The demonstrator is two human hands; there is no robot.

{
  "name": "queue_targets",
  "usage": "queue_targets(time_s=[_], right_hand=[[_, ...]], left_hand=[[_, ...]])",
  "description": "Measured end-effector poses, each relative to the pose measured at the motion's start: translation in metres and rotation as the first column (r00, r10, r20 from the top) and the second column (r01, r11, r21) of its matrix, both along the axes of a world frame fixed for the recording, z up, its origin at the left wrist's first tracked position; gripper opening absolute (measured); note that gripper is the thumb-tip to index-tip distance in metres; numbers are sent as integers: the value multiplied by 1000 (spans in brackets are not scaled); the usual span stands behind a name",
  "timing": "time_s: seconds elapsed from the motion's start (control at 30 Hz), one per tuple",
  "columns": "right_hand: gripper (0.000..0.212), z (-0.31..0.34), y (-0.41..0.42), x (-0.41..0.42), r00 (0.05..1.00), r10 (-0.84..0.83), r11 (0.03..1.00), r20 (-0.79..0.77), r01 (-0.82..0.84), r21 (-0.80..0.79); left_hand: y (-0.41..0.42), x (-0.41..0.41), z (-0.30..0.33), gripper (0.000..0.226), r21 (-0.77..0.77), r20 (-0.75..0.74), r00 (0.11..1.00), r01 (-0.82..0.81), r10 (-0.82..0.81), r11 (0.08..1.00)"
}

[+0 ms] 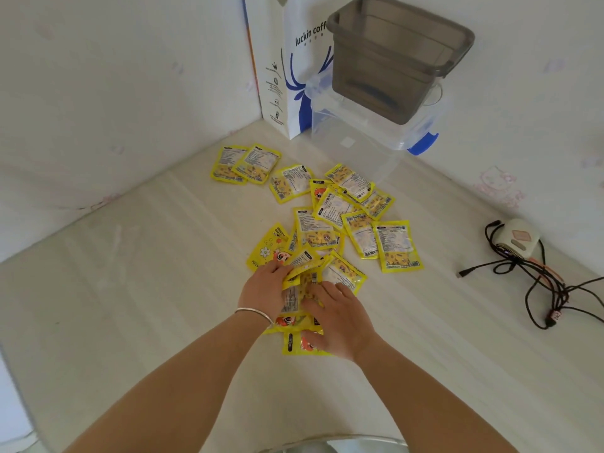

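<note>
Several yellow snack packets (395,245) lie scattered over the pale table (147,289), most with the printed back up. My left hand (264,289), a silver bangle on its wrist, rests on the near pile, its fingers curled onto a packet (302,261). My right hand (340,317) lies flat with spread fingers on packets close to me (294,346). Two packets (245,163) sit apart at the far left of the scatter.
In the far corner, a grey bin (398,57) sits on a clear plastic box (362,142) with blue latches, next to a white and blue paper bag (294,70). A small white device (518,238) with tangled black cables (542,279) lies at the right. Walls close two sides.
</note>
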State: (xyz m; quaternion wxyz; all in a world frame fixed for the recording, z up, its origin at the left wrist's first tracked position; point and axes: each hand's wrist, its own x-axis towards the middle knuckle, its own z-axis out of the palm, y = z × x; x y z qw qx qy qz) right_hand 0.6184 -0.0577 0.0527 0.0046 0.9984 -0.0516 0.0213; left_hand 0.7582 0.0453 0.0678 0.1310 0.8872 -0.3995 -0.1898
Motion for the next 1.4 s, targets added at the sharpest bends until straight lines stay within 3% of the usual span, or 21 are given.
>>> queue_targets(time_s=[0.17, 0.43, 0.53, 0.63, 0.7, 0.73, 0.83, 0.9, 1.03, 1.17, 1.3, 1.4], right_hand=[[73, 0, 8, 18, 995, -6, 1000, -104, 6, 4], [43, 11, 9, 48, 987, -157, 987, 18, 157, -19], [47, 25, -2, 49, 964, -249, 968, 88, 246, 46], [48, 36, -14, 36, 918, -368, 918, 146, 333, 217], [38, 47, -18, 23, 852, -506, 823, 138, 429, 372], [32, 53, -20, 15, 794, -601, 731, 87, 503, 461], [30, 71, -18, -12, 513, -849, 249, -128, 602, 759], [28, 80, -15, -34, 356, -906, -29, -230, 489, 872], [27, 90, -5, -90, 159, -912, -361, -378, 127, 924], [13, 94, 18, -162, 105, -883, -468, -457, -119, 876], [10, 86, 47, -235, -10, -880, -459, -474, -231, 858], [16, 78, 66, -296, -130, -854, -445, -504, -320, 837]], left_hand=[[1, 3, -2, 47, -9, -28, 1000, -10, 9, 1000], [-6, 16, 14, 40, -35, -150, 982, -122, 116, 992], [-5, 24, 26, 37, -84, -263, 938, -254, 224, 964], [-8, 32, 45, 22, -173, -417, 857, -402, 303, 899], [-14, 34, 56, 22, -197, -508, 797, -476, 326, 857], [-17, 33, 60, 24, -202, -542, 776, -494, 324, 846], [-30, 17, 69, 24, -209, -642, 721, -493, 262, 845], [-39, -5, 71, 20, -180, -698, 684, -455, 212, 872], [-55, -64, 76, 27, -140, -779, 617, -339, 107, 930], [-64, -142, 83, 19, -165, -805, 592, -161, -38, 973], [-63, -224, 86, 29, -181, -790, 580, 90, -200, 979], [-60, -288, 87, 35, -164, -815, 516, 232, -264, 959]])
